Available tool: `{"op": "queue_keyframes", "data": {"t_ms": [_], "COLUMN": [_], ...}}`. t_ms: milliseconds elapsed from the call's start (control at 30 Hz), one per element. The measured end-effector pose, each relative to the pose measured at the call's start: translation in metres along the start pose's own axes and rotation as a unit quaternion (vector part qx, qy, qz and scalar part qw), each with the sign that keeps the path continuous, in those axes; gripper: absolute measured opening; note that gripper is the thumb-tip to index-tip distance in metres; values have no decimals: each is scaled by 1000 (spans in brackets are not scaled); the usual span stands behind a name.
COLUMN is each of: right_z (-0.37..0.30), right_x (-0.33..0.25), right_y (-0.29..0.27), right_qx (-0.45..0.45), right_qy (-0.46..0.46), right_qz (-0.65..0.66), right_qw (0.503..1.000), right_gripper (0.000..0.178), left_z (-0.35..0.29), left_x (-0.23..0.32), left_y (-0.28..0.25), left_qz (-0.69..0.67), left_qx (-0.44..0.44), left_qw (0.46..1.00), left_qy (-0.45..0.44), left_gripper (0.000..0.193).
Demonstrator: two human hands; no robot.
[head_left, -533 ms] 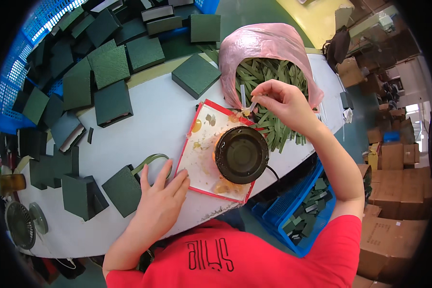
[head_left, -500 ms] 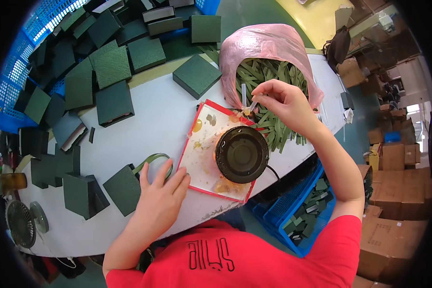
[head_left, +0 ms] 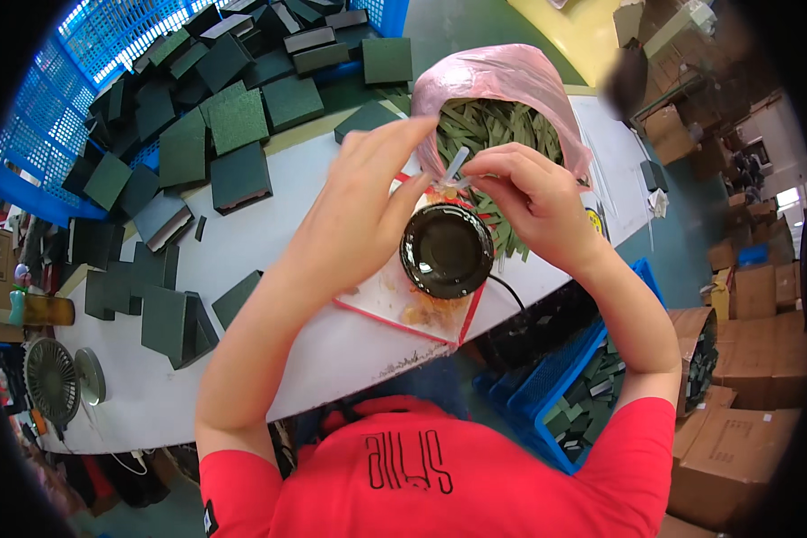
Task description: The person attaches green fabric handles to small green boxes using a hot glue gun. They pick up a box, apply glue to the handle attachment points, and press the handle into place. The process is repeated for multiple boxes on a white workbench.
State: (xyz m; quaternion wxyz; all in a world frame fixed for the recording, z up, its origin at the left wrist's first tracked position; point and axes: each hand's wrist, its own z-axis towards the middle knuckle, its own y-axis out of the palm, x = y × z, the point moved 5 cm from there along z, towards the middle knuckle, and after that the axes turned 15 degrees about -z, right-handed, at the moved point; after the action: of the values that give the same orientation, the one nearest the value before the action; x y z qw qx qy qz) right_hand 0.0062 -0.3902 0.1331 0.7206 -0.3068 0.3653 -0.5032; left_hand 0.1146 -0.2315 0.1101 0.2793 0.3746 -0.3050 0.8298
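My right hand (head_left: pixel 536 202) is closed in a pinch on a small translucent stick (head_left: pixel 463 182), above the far rim of a round black pot (head_left: pixel 446 251). Another translucent stick (head_left: pixel 457 163) tilts up beside those fingertips. My left hand (head_left: pixel 354 220) is raised left of the pot, thumb and fingers apart, holding nothing visible. Under the pot lies a stained white board with a red border (head_left: pixel 399 330). Behind it, a pink plastic bag (head_left: pixel 502 67) spills green ribbon strips (head_left: pixel 498 125). My left forearm partly covers a dark green box (head_left: pixel 236 296).
Dark green boxes (head_left: pixel 184 148) are heaped at the far left, by a blue crate (head_left: pixel 36 117). A small fan (head_left: pixel 52 381) stands at the left. A cord (head_left: pixel 509 291) runs from the pot. Below the table's right edge sits a blue crate (head_left: pixel 547 399) of small green pieces.
My left hand has left the green box and its ribbon loop and risen rightward toward the pot. My right hand stays pinched, slightly nearer the pot. The view has shifted a little.
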Motion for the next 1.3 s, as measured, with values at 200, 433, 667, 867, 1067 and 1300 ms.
{"op": "queue_keyframes", "data": {"t_ms": [200,433,667,867,1067,1300], "right_z": [-13,-34,-64,-88,-111,-93], "right_x": [-19,-18,1,-2,25,18], "right_y": [-19,-28,-5,-4,-12,16], "right_qx": [7,-28,-17,-51,-42,-115], "right_qy": [-6,167,259,316,348,302], "right_qz": [-6,59,249,272,257,214], "right_qw": [1000,984,933,907,900,922], "right_gripper": [17,16,15,15,18,19], "left_z": [14,0,-32,-53,-59,-59], "left_x": [31,37,2,-1,-21,-13], "left_y": [20,14,11,11,-9,-2], "left_qz": [-4,-20,-91,-83,-107,-125], "left_qx": [-79,51,115,109,129,148], "left_qw": [995,998,985,981,970,968], "left_qy": [56,44,-93,-140,-177,-157], "left_gripper": [30,14,13,13,15,22]}}
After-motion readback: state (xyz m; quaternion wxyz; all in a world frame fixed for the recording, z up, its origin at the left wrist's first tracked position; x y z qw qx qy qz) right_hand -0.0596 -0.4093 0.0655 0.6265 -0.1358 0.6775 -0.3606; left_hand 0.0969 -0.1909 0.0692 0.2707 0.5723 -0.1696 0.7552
